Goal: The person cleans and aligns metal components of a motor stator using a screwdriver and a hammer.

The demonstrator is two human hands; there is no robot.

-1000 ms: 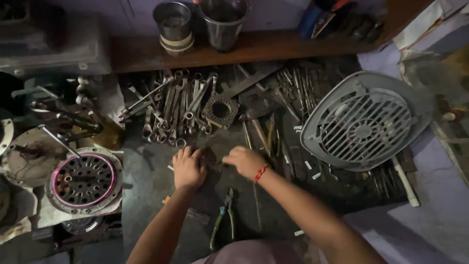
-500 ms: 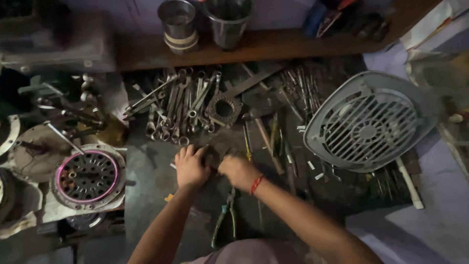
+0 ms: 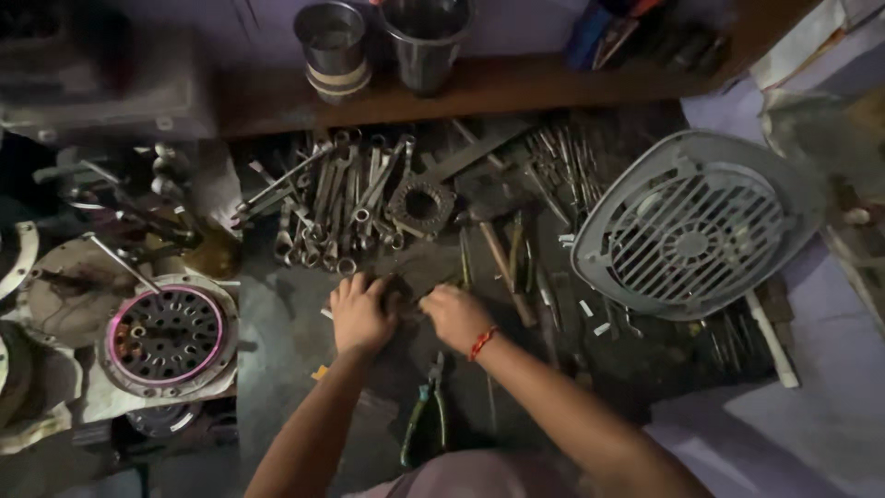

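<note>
- Both hands down, fingers curled over one small dark part (image 3: 406,293) on the work surface; L hand (image 3: 361,314) and R hand (image 3: 454,315) nearly touching. Whether either actually pinches the part: can't tell, fingertips hide it.
- R wrist: red thread band (image 3: 480,342).
- Surface: dark, grimy mat (image 3: 286,341), dim light, laid w/ tools edge to edge.
- Just beyond my hands: row of spanners (image 3: 341,198), approx. fanned; square metal plate w/ round hole (image 3: 420,205) beside them.
- Right of that: wooden-handled tool (image 3: 502,267), more thin steel tools (image 3: 562,166).
- Near my R forearm, toward me: green-handled pliers (image 3: 426,420), lying flat.
- Far R: grey fan grille cover (image 3: 698,224), face up.
- Far L: round motor part w/ pink ring (image 3: 166,335), sitting on pale sheet; more round metal pieces past it, cut off by frame edge.
- Back: wooden shelf (image 3: 516,88) w/ two steel cups (image 3: 332,44); second cup cut off at top.
- Hard to read: the part's shape, clutter top L in shadow, items on shelf R blurred.
</note>
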